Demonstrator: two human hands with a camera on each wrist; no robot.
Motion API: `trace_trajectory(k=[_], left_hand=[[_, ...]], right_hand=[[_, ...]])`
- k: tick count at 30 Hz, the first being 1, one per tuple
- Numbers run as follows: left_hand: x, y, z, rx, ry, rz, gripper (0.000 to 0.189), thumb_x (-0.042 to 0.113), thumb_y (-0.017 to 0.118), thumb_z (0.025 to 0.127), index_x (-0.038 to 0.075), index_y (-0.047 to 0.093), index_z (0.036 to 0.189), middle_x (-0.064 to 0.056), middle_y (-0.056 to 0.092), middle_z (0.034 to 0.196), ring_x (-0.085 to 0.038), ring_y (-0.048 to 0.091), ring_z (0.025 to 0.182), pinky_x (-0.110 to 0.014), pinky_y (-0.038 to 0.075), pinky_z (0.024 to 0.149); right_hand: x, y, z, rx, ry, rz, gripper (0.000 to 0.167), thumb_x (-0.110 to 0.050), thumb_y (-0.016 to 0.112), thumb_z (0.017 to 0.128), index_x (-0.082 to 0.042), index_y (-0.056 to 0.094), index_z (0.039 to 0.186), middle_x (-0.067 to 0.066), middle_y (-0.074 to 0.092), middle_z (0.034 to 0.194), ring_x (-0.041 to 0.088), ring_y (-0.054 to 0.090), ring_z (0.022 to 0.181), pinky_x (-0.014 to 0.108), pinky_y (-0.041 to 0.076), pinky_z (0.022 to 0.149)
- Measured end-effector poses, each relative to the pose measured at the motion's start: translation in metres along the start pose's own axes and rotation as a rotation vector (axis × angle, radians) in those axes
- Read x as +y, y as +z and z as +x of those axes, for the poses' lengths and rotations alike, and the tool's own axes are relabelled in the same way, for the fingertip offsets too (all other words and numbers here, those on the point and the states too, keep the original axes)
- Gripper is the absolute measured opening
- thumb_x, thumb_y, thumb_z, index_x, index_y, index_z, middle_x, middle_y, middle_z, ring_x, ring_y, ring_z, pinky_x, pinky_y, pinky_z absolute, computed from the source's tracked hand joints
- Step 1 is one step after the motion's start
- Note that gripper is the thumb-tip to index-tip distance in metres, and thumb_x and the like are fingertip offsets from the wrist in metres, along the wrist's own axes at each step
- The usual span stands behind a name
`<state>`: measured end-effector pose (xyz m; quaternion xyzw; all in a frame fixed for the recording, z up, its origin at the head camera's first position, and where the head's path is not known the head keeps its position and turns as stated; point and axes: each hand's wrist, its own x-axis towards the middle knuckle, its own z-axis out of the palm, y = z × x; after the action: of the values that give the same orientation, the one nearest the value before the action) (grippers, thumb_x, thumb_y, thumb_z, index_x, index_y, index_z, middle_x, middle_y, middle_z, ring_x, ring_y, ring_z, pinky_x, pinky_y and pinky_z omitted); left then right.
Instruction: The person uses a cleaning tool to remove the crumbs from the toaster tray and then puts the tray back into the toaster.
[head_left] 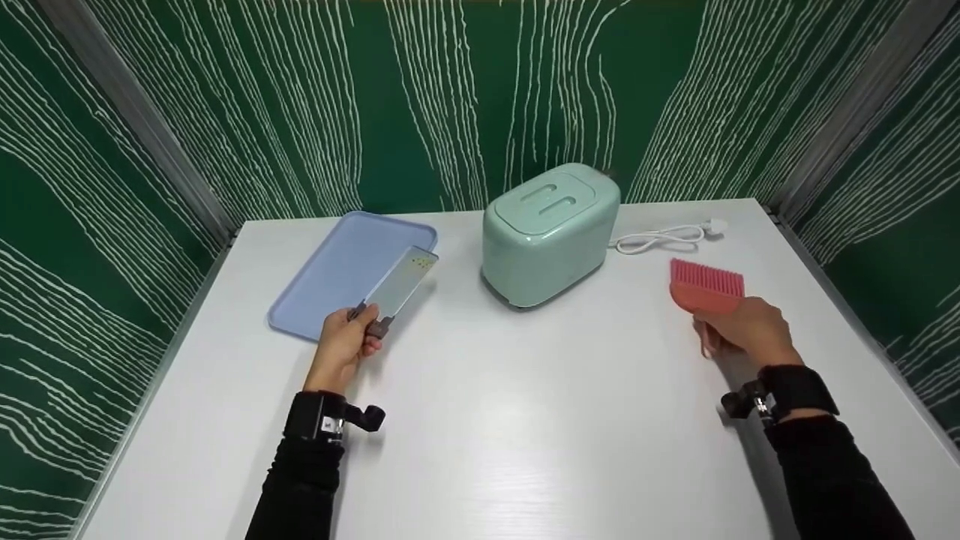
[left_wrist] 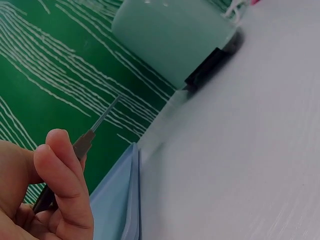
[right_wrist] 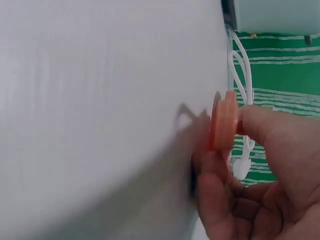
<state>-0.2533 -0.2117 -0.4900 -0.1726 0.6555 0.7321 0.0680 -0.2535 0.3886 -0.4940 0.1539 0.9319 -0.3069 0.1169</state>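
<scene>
My left hand (head_left: 349, 341) grips a thin, flat, pale grey rectangular panel (head_left: 405, 281) by its brown end, thumb on top. Small yellow marks dot its far corner. It is tilted above the right side of a blue tray (head_left: 315, 266); in the left wrist view its thin edge (left_wrist: 106, 114) shows beyond the fingers. On the right, my other hand (head_left: 746, 330) pinches a coral brush (head_left: 705, 298), with a row of pink bristles pointing away from me. From the right wrist view, the brush (right_wrist: 225, 122) appears edge-on between thumb and fingers, close to the tabletop.
A mint-green toaster (head_left: 551, 232) stands at the back middle of the white table (head_left: 510, 420). Its white cord and plug (head_left: 664, 236) lie coiled to its right. Green walls with pale lines (head_left: 420, 105) border the back and sides.
</scene>
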Motion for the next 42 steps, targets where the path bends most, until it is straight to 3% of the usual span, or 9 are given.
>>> trace_trajectory(k=[3, 7, 11, 14, 20, 25, 30, 36, 42], left_hand=[[0.001, -0.002, 0.000, 0.000, 0.000, -0.011, 0.024, 0.020, 0.061, 0.111, -0.003, 0.054, 0.113, -0.002, 0.064, 0.074, -0.005, 0.055, 0.049, -0.013, 0.046, 0.043], [0.002, -0.004, 0.000, -0.004, 0.001, -0.021, 0.022, 0.019, 0.061, 0.111, -0.002, 0.054, 0.112, -0.001, 0.062, 0.075, -0.006, 0.055, 0.049, -0.013, 0.046, 0.044], [0.002, -0.006, 0.000, 0.011, 0.003, -0.030, 0.020, 0.018, 0.060, 0.111, -0.001, 0.052, 0.112, 0.000, 0.059, 0.074, -0.005, 0.055, 0.048, -0.013, 0.045, 0.043], [0.002, -0.008, 0.001, 0.016, 0.003, -0.041, 0.020, 0.018, 0.060, 0.111, 0.000, 0.051, 0.113, 0.000, 0.058, 0.073, -0.005, 0.054, 0.047, -0.013, 0.045, 0.043], [0.003, -0.012, 0.000, 0.016, -0.003, -0.051, 0.020, 0.018, 0.060, 0.111, 0.001, 0.050, 0.111, 0.000, 0.058, 0.074, -0.005, 0.054, 0.048, -0.014, 0.046, 0.044], [0.002, -0.013, 0.000, 0.013, -0.009, -0.060, 0.020, 0.018, 0.060, 0.111, 0.001, 0.051, 0.111, 0.000, 0.059, 0.075, -0.006, 0.054, 0.049, -0.014, 0.047, 0.044], [0.002, -0.015, 0.000, 0.015, -0.008, -0.056, 0.019, 0.018, 0.061, 0.111, 0.001, 0.052, 0.110, 0.000, 0.061, 0.074, -0.006, 0.055, 0.049, -0.014, 0.048, 0.044], [0.003, -0.018, -0.001, 0.020, -0.009, -0.056, 0.018, 0.018, 0.061, 0.111, 0.002, 0.052, 0.109, 0.000, 0.062, 0.075, -0.006, 0.055, 0.049, -0.014, 0.048, 0.045], [0.003, -0.017, -0.001, 0.039, 0.016, -0.031, 0.019, 0.018, 0.060, 0.111, 0.001, 0.052, 0.109, 0.000, 0.061, 0.073, -0.005, 0.055, 0.046, -0.014, 0.046, 0.042]], right_hand=[[0.008, -0.002, 0.002, -0.028, 0.018, 0.120, 0.061, -0.069, 0.063, 0.097, -0.013, 0.065, 0.073, -0.002, 0.063, 0.065, 0.019, 0.060, 0.070, 0.031, 0.046, 0.065], [0.018, -0.004, 0.008, -0.094, 0.043, 0.275, 0.047, -0.055, 0.065, 0.102, -0.012, 0.064, 0.084, -0.007, 0.062, 0.066, 0.010, 0.061, 0.066, 0.027, 0.049, 0.062], [0.023, -0.006, 0.012, -0.223, 0.060, 0.504, 0.031, -0.040, 0.065, 0.107, -0.010, 0.069, 0.102, -0.008, 0.074, 0.077, 0.003, 0.072, 0.073, 0.019, 0.061, 0.071], [0.026, -0.011, 0.013, -0.301, 0.088, 0.638, 0.023, -0.034, 0.063, 0.110, -0.014, 0.071, 0.102, -0.009, 0.075, 0.080, 0.001, 0.071, 0.072, 0.016, 0.061, 0.071], [0.028, -0.017, 0.011, -0.346, 0.045, 0.659, 0.026, -0.038, 0.049, 0.115, -0.020, 0.058, 0.099, -0.013, 0.054, 0.076, 0.001, 0.048, 0.065, 0.017, 0.044, 0.060], [0.027, -0.010, 0.009, -0.262, 0.056, 0.517, 0.050, -0.063, 0.045, 0.110, -0.025, 0.053, 0.079, -0.013, 0.043, 0.067, 0.005, 0.040, 0.061, 0.023, 0.036, 0.058], [0.023, 0.000, 0.013, -0.047, 0.091, 0.384, 0.062, -0.078, 0.046, 0.101, -0.022, 0.055, 0.076, -0.010, 0.047, 0.068, 0.011, 0.047, 0.068, 0.027, 0.041, 0.060], [0.019, 0.006, 0.013, 0.120, 0.094, 0.262, 0.071, -0.081, 0.045, 0.098, -0.013, 0.057, 0.081, -0.002, 0.051, 0.079, 0.021, 0.051, 0.083, 0.031, 0.045, 0.065], [0.018, 0.003, 0.009, 0.217, -0.029, 0.246, 0.069, -0.078, 0.049, 0.101, -0.019, 0.057, 0.064, -0.009, 0.049, 0.060, 0.015, 0.048, 0.061, 0.032, 0.038, 0.056]])
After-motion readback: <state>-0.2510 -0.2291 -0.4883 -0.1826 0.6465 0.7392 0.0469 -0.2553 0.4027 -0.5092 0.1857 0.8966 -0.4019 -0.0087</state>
